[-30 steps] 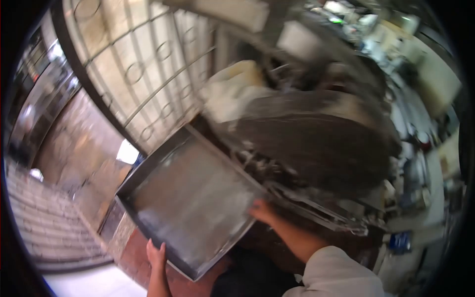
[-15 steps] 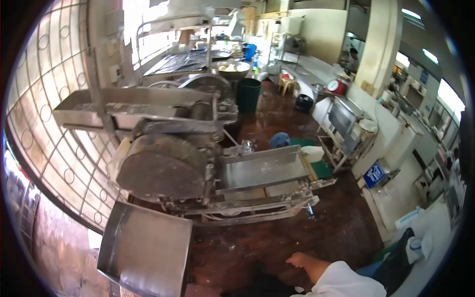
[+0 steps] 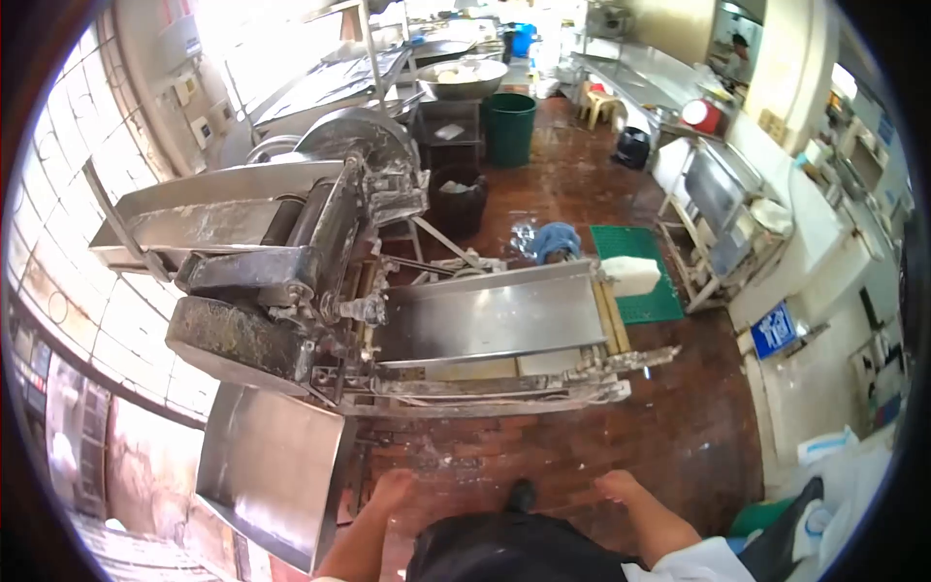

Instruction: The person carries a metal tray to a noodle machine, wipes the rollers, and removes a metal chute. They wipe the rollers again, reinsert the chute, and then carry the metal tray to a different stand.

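My left hand [image 3: 390, 488] hangs low over the brick floor, fingers loosely curled, holding nothing, just right of a large steel tray [image 3: 267, 472] that leans below the machine. My right hand [image 3: 618, 483] is also low and holds nothing, its fingers loosely closed. In front of me stands a floury steel dough machine [image 3: 291, 262] with rollers and a flat steel chute [image 3: 490, 315] running to the right.
A green bin [image 3: 510, 128], a black bin [image 3: 457, 199] and a wide metal bowl [image 3: 462, 78] stand beyond the machine. A green mat [image 3: 640, 281] with a white block lies right. Steel counters line the right wall, where another person [image 3: 739, 53] stands far back. Grilled window on the left.
Both hands have let go of the steel tray, which now rests below the machine. The view has swung up from the tray to the whole machine, and my hands have dropped to my sides.
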Demonstrator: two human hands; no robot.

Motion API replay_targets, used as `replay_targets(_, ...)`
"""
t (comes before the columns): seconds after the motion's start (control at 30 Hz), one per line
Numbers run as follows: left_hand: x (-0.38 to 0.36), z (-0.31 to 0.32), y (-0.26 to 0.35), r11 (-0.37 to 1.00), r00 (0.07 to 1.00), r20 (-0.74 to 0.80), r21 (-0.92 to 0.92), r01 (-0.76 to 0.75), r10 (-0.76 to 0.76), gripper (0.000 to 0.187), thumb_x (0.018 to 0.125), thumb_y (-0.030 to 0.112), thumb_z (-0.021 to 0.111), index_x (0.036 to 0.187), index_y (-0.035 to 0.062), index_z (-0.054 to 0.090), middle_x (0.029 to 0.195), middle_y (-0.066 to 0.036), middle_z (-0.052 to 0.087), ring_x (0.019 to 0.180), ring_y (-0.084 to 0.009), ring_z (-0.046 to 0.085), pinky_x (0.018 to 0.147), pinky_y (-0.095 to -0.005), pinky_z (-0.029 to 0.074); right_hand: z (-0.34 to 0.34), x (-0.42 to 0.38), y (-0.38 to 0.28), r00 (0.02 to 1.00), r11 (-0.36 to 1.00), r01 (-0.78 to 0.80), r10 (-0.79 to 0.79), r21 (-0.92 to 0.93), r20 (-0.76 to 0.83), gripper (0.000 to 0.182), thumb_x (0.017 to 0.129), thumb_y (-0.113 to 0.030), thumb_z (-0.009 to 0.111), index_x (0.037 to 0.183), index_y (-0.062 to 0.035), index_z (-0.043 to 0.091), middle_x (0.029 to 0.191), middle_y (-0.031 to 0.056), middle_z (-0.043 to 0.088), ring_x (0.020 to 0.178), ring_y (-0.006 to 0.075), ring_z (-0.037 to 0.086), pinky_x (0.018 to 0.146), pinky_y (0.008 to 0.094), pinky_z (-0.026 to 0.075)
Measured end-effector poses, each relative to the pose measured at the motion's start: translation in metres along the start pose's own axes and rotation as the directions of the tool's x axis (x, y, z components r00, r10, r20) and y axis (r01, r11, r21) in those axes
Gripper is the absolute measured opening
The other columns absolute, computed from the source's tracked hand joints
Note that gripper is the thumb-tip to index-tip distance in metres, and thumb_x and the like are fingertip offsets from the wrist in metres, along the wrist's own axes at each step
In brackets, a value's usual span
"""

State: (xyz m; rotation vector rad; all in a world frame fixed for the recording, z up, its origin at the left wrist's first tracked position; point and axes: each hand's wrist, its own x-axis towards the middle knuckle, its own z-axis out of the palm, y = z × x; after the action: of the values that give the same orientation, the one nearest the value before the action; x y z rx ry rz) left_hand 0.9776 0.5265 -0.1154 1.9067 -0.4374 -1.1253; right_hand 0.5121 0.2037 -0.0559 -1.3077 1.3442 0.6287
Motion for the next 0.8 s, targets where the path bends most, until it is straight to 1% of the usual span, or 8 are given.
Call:
replay_targets(0.1, -0.035, 0.067, 0.146, 0.987, 0.980, 0.127, 0.054, 0.150, -0.156, 0.041, 0.084, 0.032, 0.065, 0.110, -0.0007, 0.061, 0.099, -0.011, 0.067, 0.088, -0.0164, 0.062, 0.080, -0.0311, 0.050, -0.050, -0.026, -0.029, 0.975, 0.979, 0.052, -0.007, 0.196, -0.220, 0.018, 0.082, -0.025, 0.062, 0.085, -0.0085, 0.069, 0.070, 0.0000, 0.061, 0.054, 0.0105, 0.054, 0.044, 0.0247, 0.043)
replay_targets(0.17, -0.024, 0.085, 0.160, 0.919, 0.974, 0.224, 0.381, -0.104, 0.018, 0.047, 0.085, 0.035, 0.065, 0.115, -0.0011, 0.058, 0.100, -0.011, 0.067, 0.090, -0.0156, 0.063, 0.079, -0.0304, 0.051, -0.072, -0.009, -0.045, 0.967, 0.870, 0.219, -0.134, 0.441, -0.216, 0.013, 0.080, -0.016, 0.061, 0.086, -0.0066, 0.067, 0.072, 0.0023, 0.062, 0.055, 0.0122, 0.056, 0.044, 0.0238, 0.045)
replay_targets(0.27, 0.003, 0.098, 0.184, 0.972, 0.992, 0.097, 0.213, -0.099, 0.080, 0.047, 0.085, 0.039, 0.064, 0.114, 0.0020, 0.060, 0.101, -0.013, 0.067, 0.093, -0.0191, 0.064, 0.080, -0.0316, 0.050, -0.079, -0.005, -0.104, 0.953, 0.797, 0.282, -0.166, 0.534, -0.254, 0.017, 0.079, -0.010, 0.062, 0.094, -0.0047, 0.066, 0.073, 0.0039, 0.062, 0.058, 0.0127, 0.058, 0.046, 0.0235, 0.046)
replay_targets(0.33, 0.028, 0.092, 0.236, 0.994, 0.998, -0.041, 0.101, -0.044, 0.048, 0.046, 0.086, 0.039, 0.063, 0.115, 0.0044, 0.060, 0.097, -0.012, 0.068, 0.088, -0.0200, 0.065, 0.078, -0.0317, 0.050, -0.077, 0.005, -0.141, 0.951, 0.839, 0.285, -0.188, 0.464, -0.245, 0.024, 0.079, -0.011, 0.065, 0.101, -0.0027, 0.065, 0.076, 0.0045, 0.063, 0.061, 0.0126, 0.059, 0.050, 0.0248, 0.048)
replay_targets(0.43, 0.115, 0.088, 0.237, 0.987, 0.979, -0.153, -0.062, -0.147, 0.136, 0.046, 0.087, 0.039, 0.061, 0.118, 0.0044, 0.058, 0.089, -0.008, 0.066, 0.075, -0.0167, 0.063, 0.068, -0.0295, 0.050, -0.076, 0.030, -0.173, 0.854, 0.844, 0.514, -0.487, 0.151, -0.184, 0.037, 0.078, -0.030, 0.071, 0.098, 0.0003, 0.067, 0.088, 0.0108, 0.069, 0.081, 0.0200, 0.065, 0.075, 0.0326, 0.052)
replay_targets(0.57, 0.197, 0.105, 0.337, 0.946, 0.958, -0.279, -0.286, -0.152, 0.069, 0.031, 0.092, 0.032, 0.054, 0.114, 0.0097, 0.057, 0.092, -0.001, 0.060, 0.072, -0.0114, 0.060, 0.056, -0.0236, 0.046, -0.124, 0.007, -0.252, 0.813, 0.830, 0.479, -0.542, -0.285, -0.211, 0.038, 0.078, -0.029, 0.071, 0.101, -0.0005, 0.066, 0.092, 0.0143, 0.068, 0.082, 0.0238, 0.065, 0.075, 0.0345, 0.052)
replay_targets(0.7, 0.287, 0.124, 0.401, 0.606, 0.898, -0.417, -0.754, -0.255, -0.142, 0.032, 0.091, 0.034, 0.053, 0.110, 0.0078, 0.053, 0.091, -0.005, 0.057, 0.066, -0.0171, 0.061, 0.051, -0.0279, 0.048, -0.172, 0.024, -0.313, 0.596, 0.762, 0.532, -0.647, -0.371, -0.475, 0.035, 0.078, -0.025, 0.068, 0.104, -0.0020, 0.064, 0.102, 0.0183, 0.065, 0.092, 0.0297, 0.063, 0.080, 0.0364, 0.050)
replay_targets(0.8, 0.341, 0.111, 0.421, 0.422, 0.847, -0.419, -0.867, -0.266, -0.327, 0.032, 0.090, 0.034, 0.055, 0.106, 0.0059, 0.050, 0.091, -0.007, 0.055, 0.065, -0.0180, 0.060, 0.051, -0.0303, 0.048, -0.203, 0.040, -0.356, 0.467, 0.700, 0.509, -0.714, -0.502, -0.522, 0.043, 0.077, -0.023, 0.067, 0.115, -0.0043, 0.059, 0.120, 0.0193, 0.057, 0.111, 0.0321, 0.054, 0.094, 0.0406, 0.042)
